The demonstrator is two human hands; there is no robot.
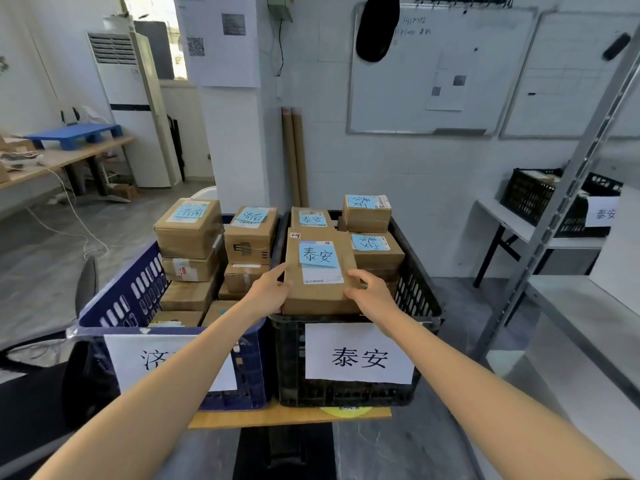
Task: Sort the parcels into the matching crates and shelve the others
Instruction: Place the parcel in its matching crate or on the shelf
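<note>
Head view: left hand (268,289) and right hand (372,292), fingers curled, clasp the brown cardboard parcel (320,292) at six o'clock in the black plastic crate (291,362), whose white paper label (358,353) matches its blue note (318,253).

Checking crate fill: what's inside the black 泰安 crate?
Four cardboard parcels with blue 泰安 notes show; left hand and right hand hold the front parcel. Lower layers are mostly covered.

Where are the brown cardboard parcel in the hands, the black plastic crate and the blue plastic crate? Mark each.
Brown cardboard parcel (318,300), head view, front side face.
Black plastic crate (419,289), head view, right wall.
Blue plastic crate (131,296), head view, left slotted wall.
</note>
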